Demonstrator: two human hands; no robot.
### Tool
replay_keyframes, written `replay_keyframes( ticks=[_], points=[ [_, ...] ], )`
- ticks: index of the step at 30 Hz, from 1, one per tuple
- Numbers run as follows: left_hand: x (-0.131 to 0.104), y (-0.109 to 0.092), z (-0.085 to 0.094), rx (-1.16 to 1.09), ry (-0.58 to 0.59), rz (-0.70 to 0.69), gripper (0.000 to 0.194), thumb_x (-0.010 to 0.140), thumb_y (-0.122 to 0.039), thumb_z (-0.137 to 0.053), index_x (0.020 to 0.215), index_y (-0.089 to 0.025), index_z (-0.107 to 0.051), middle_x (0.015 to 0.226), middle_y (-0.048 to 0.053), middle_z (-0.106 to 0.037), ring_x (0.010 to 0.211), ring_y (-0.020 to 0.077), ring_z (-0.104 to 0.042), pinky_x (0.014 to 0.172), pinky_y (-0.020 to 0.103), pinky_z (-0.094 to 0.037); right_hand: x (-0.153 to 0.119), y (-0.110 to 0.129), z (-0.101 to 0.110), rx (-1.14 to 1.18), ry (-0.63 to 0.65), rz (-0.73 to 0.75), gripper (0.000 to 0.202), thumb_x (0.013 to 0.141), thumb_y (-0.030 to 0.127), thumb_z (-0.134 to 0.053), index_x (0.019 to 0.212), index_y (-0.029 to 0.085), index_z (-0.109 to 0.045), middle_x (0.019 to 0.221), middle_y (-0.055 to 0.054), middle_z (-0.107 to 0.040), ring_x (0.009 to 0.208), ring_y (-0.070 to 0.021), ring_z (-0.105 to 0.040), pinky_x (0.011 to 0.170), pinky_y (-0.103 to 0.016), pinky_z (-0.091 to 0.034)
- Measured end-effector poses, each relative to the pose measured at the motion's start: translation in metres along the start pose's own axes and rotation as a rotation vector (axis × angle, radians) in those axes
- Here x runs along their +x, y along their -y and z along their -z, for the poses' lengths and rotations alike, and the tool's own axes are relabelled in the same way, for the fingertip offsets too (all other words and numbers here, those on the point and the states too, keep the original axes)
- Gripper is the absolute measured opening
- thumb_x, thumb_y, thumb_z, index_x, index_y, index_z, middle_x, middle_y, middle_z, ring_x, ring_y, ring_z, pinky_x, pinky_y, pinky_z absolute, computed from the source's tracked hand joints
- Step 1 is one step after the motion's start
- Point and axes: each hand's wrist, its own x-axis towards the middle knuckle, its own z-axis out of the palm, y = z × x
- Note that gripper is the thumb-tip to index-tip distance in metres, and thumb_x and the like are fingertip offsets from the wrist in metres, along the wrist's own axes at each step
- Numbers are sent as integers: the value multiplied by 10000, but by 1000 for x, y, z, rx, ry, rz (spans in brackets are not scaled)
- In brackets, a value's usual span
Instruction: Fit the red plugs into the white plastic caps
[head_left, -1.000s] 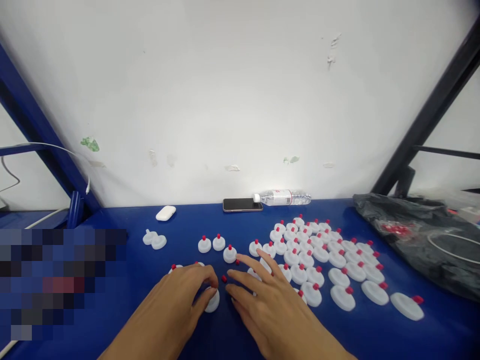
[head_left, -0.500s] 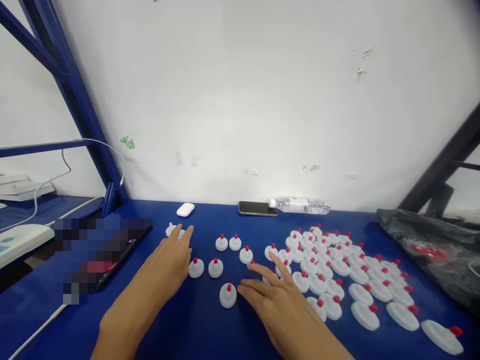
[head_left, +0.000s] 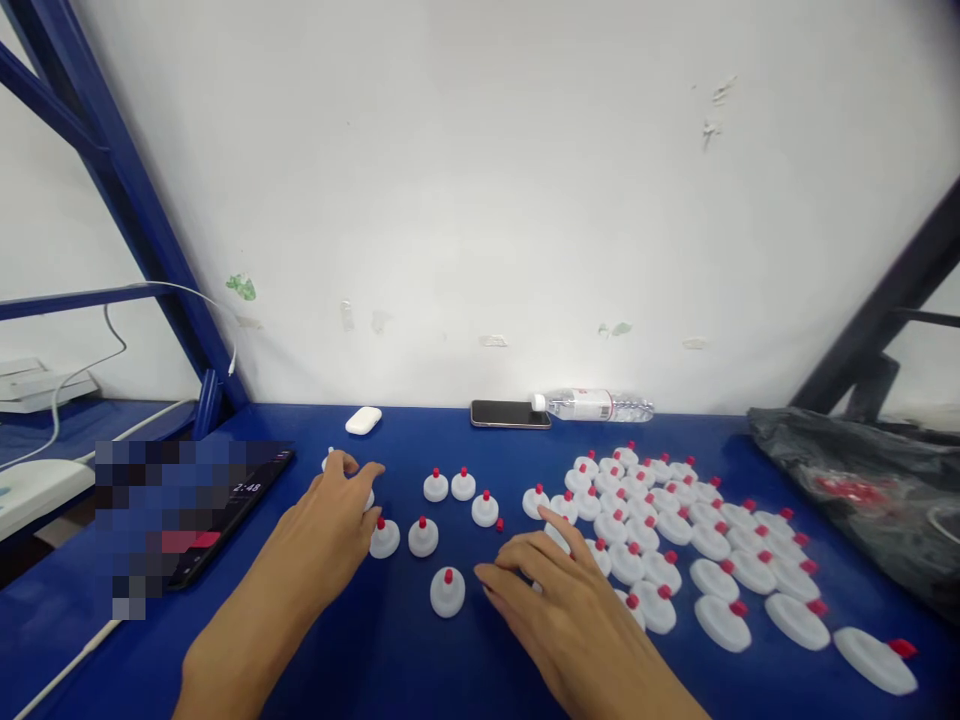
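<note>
Close by, the front cap [head_left: 448,598], white with a red tip, stands alone on the blue table [head_left: 397,665]. Just right of it, the right hand [head_left: 559,585] bends its fingers loosely; their undersides are hidden, so I cannot tell whether they hold anything. Beyond the front cap to the left, the left hand [head_left: 330,520] curls over two white pieces [head_left: 369,499], no red showing on either; its grip is unclear too. Past the front cap lies one loose red tip [head_left: 500,525]; rightward spreads a large group of tipped caps [head_left: 709,541]. Tipping looks mostly done, perhaps those two pieces left. Farthest from the front cap, a phone [head_left: 510,414] and bottle [head_left: 589,405] lie along the scuffed white wall [head_left: 450,200].
</note>
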Motion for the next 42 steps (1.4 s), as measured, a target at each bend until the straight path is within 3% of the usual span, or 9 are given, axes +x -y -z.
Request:
replay_keyframes(
  ticks=[6,13,17,20,24,28,32,37,42],
  points=[
    [2,12,-12,15,61,-18,380,1000,-131,-433,1340,-162,-600,1330,158,-621,1134,322,-699,924,439,-523,6,8,12,103,-38,-73,288,1116,194,-447,970,248,-689,825,39,-707,742,-134,-688,1271,-442,-318],
    [8,16,-6,-28,-24,-44,235,974,-174,-432,1088,-189,-637,1051,118,-710,967,327,-731,792,418,-501,3,6,21,222,-119,-142,181,998,70,-636,1070,235,-651,921,92,-780,826,-72,-746,1309,-291,-205],
    [-3,-3,12,-72,-161,-101,314,1005,-255,-402,1256,-214,-585,1149,103,-719,1021,308,-719,846,423,-514,3,2,26,190,-220,-147,198,985,67,-644,1090,235,-645,930,82,-791,742,-62,-745,1238,-260,-339],
    [-18,-26,18,-170,-301,-293,340,1005,-359,-448,1288,-260,-609,1149,66,-709,960,253,-733,806,362,-560,4,0,34,165,-291,-168,211,975,80,-670,1093,254,-662,934,73,-799,757,-87,-753,1214,-298,-391],
    [-35,-57,9,-237,-409,-619,319,997,-205,-402,1176,-233,-664,1116,80,-691,814,203,-759,686,325,-628,5,-2,42,218,-362,-252,172,977,124,-705,1064,272,-690,949,87,-810,783,-93,-767,1266,-326,-342],
    [-40,-75,-2,-174,-513,-714,338,967,-143,-439,1223,-197,-652,1144,133,-702,876,260,-793,673,381,-671,6,-2,42,251,-354,-250,178,967,123,-725,1050,278,-699,952,111,-814,776,-70,-770,1257,-269,-331],
    [-41,-79,-5,-235,-506,-751,310,941,-113,-446,1141,-224,-656,1089,88,-700,724,200,-767,634,333,-666,8,-2,42,262,-342,-242,183,962,118,-730,1043,280,-699,935,111,-806,806,-76,-770,1188,-249,-392],
    [-39,-78,-7,-483,-410,-785,395,911,-48,-472,1177,-275,-654,1114,29,-732,788,134,-760,730,238,-635,10,-1,45,323,-337,-216,162,967,133,-737,1033,276,-700,943,102,-810,818,-80,-768,1091,-236,-465],
    [-39,-84,-5,-687,-390,-757,425,836,-51,-563,1156,-284,-718,1101,-29,-796,606,67,-685,596,157,-578,10,0,47,306,-389,-165,146,978,112,-706,1031,248,-699,920,93,-817,764,-66,-766,1119,-226,-459]
  ],
)
